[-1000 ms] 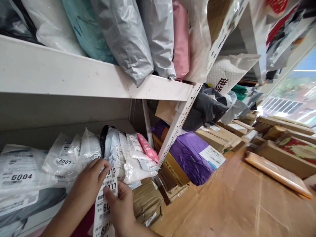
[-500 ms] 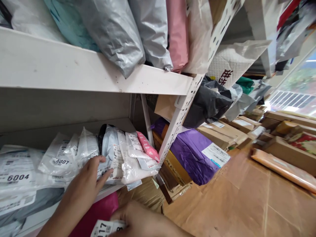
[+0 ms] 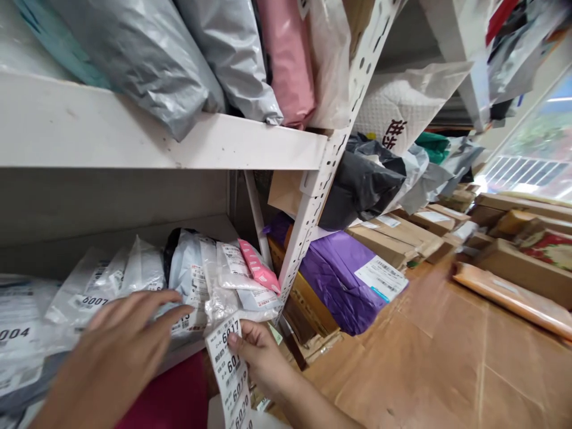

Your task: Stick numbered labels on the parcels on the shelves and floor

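Observation:
A strip of printed number labels (image 3: 236, 387), with 6017 at its top and 6019 and 6020 lower down, hangs from my right hand (image 3: 266, 354). Thumb and fingers pinch it near the top edge. My left hand (image 3: 125, 339) is somewhat blurred, its thumb and fingers apart and nothing between them. It hovers in front of the lower shelf's parcels, nearest a grey-white mailer bag (image 3: 190, 268) whose number label is partly covered. To the right lie a clear plastic-wrapped parcel (image 3: 235, 271) and a pink patterned packet (image 3: 259, 266).
A white shelf beam (image 3: 179, 143) crosses above, carrying grey and pink mailer bags. The perforated upright post (image 3: 308, 208) stands right of the lower shelf. Beyond it are a purple parcel (image 3: 342, 268), a black bag (image 3: 361, 185), cardboard boxes (image 3: 402, 235) and a brown floor (image 3: 415, 357).
My right hand has risen with the label strip, which now shows several numbers. My left hand has come back lower and left, away from the parcels. The view has shifted slightly right.

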`<state>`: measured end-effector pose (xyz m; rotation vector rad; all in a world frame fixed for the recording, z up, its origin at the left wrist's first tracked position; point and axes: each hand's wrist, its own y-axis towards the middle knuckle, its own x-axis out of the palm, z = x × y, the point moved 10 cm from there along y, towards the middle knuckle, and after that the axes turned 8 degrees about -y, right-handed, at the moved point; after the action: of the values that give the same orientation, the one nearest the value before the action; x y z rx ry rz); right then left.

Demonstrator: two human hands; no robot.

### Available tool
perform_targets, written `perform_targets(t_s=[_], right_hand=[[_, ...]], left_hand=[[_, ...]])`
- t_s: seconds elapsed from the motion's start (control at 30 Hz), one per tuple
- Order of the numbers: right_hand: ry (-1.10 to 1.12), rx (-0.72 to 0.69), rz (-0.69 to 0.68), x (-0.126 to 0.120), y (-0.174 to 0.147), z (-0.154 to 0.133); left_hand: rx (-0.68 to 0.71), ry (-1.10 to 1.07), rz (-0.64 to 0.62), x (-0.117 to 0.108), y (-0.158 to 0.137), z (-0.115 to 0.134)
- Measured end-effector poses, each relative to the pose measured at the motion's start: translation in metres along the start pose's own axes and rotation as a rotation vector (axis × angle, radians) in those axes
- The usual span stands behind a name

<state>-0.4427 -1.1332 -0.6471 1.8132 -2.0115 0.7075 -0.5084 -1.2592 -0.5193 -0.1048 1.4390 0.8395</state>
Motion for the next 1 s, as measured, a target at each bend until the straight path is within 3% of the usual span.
perform_targets(t_s=[0.1, 0.2, 0.33, 0.5, 0.63, 0.83, 1.0], right_hand=[[0.063, -0.019, 0.037, 0.002, 0.000, 0.000], [0.137, -0.048, 0.105, -0.002, -0.001, -0.003], [0.154, -0.071, 0.185, -0.008, -0.002, -0.002], [0.099, -0.066, 0.350, -0.020, -0.001, 0.007], [0.035, -0.065, 0.440, -0.024, 0.004, 0.013], [-0.005, -0.090, 0.550, -0.031, 0.007, 0.011], [-0.008, 0.027, 0.436, -0.022, 0.008, 0.014]], left_hand=[[0.025, 0.072, -0.060, 0.021, 0.018, 0.044], [0.009, 0.028, -0.044, 0.042, 0.026, 0.058], [-0.014, -0.101, -0.023, 0.053, 0.026, 0.052], [-0.094, -0.217, -0.082, 0.045, 0.025, 0.035], [-0.151, -0.126, -0.037, 0.041, 0.024, 0.027], [-0.160, 0.045, -0.002, 0.055, 0.025, 0.034], [-0.228, 0.167, -0.007, 0.053, 0.028, 0.036]])
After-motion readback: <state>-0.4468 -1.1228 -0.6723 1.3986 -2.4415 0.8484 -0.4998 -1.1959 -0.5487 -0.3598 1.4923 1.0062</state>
